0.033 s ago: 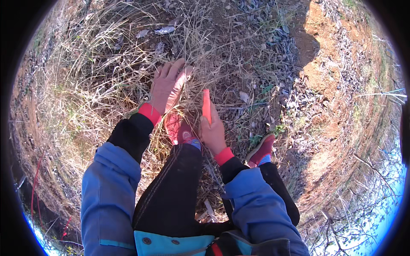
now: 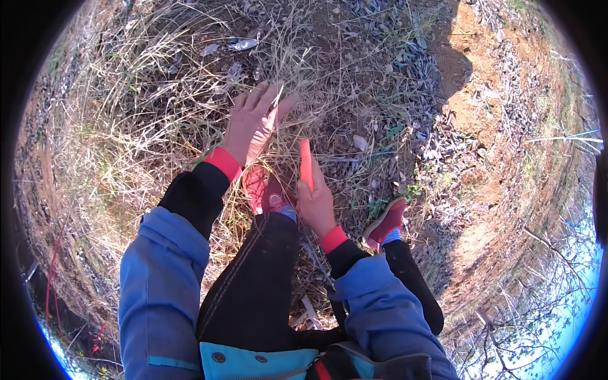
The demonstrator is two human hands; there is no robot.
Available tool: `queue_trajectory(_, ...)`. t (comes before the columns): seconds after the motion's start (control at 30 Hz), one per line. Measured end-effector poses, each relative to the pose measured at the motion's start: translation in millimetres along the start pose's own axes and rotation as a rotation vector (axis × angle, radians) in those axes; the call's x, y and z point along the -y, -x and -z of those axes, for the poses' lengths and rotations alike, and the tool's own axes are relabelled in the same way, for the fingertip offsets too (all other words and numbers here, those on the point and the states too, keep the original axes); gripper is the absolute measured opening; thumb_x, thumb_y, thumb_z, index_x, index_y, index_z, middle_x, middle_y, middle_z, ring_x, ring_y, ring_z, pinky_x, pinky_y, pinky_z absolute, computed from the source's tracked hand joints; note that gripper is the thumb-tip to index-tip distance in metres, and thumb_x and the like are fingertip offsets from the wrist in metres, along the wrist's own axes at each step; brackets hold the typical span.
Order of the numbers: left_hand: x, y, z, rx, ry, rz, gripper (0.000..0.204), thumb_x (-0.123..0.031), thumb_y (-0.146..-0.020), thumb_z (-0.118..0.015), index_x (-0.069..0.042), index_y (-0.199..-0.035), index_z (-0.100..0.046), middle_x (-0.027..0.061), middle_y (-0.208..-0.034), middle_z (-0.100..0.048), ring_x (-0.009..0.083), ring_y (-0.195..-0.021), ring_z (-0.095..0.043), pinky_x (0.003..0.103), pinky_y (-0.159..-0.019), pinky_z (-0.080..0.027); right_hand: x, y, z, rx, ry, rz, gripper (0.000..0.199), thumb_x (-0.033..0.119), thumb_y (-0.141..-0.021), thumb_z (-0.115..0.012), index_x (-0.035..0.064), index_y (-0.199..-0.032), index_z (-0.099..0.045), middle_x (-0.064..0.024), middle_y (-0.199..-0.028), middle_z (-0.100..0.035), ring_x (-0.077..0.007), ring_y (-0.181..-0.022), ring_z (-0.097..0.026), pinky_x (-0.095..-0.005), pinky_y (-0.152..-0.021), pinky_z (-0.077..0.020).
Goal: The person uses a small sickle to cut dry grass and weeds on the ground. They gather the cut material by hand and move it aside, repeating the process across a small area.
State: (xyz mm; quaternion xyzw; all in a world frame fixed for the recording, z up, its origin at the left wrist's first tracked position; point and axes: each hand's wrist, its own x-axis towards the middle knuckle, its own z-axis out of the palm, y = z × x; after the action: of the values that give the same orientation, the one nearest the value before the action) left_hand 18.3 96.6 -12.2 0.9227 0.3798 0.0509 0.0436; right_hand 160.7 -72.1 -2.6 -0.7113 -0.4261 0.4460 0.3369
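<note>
My left hand [image 2: 250, 123] reaches into dry, straw-coloured grass [image 2: 297, 104]. Its fingers are stretched out and the thumb stands apart, so it is open, palm down, with grass stems around the fingertips. To its right and a bit nearer, my right hand [image 2: 316, 206] is closed around an orange-red handle [image 2: 306, 163]. The handle's end points away from me. Whatever tool it belongs to is hidden, so its kind does not show.
My red shoes [image 2: 274, 196] [image 2: 387, 221] stand apart on the grassy ground. Dry leaves [image 2: 437, 161] and bare reddish soil [image 2: 481, 120] lie to the right. A pale scrap [image 2: 244, 44] rests in the grass ahead. Bare branches [image 2: 506, 329] appear at the lower right.
The thumb of my left hand has swung out to the right, away from the fingers. My right hand has shifted slightly toward me with the orange-red handle.
</note>
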Motion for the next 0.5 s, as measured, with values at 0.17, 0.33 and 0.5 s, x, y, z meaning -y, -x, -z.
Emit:
queue_trajectory(0.17,-21.3,-23.9,-3.2,0.601,-0.007,-0.053,0.064,-0.018,-0.078,-0.064,-0.025,-0.138,-0.044,0.0102,-0.139,-0.046,0.0322,-0.116,-0.052,0.049,-0.093,-0.042,6.6,80.7,24.0,0.152,-0.033,-0.235,0.057,0.013,-0.091,-0.053,0.0084,-0.144,-0.033,-0.0214,-0.138,-0.047,-0.0365,-0.121,-0.052,-0.0381,-0.096,-0.0442)
queue_trajectory(0.33,-18.2,-11.3,-16.8,0.386,0.263,0.215,0.048,-0.011,-0.080,-0.058,-0.017,-0.127,-0.050,0.0175,-0.120,-0.057,0.0346,-0.097,-0.062,0.044,-0.079,-0.050,-11.3,80.2,37.1,0.079,-0.008,-0.194,0.055,0.010,-0.092,-0.050,0.0081,-0.145,-0.031,-0.0096,-0.106,-0.059,-0.0154,-0.080,-0.061,-0.0268,-0.068,-0.0498)
queue_trajectory(0.5,25.0,3.4,-51.4,0.450,0.323,0.538,0.056,-0.010,-0.076,-0.058,-0.016,-0.131,-0.051,0.0180,-0.084,-0.067,0.0365,-0.077,-0.066,0.046,-0.066,-0.053,-12.3,31.6,58.3,-0.115,-0.432,-0.355,0.053,0.011,-0.098,-0.044,0.0124,-0.147,-0.025,-0.0002,-0.071,-0.050,-0.0062,-0.047,-0.047,-0.0217,-0.039,-0.0398)
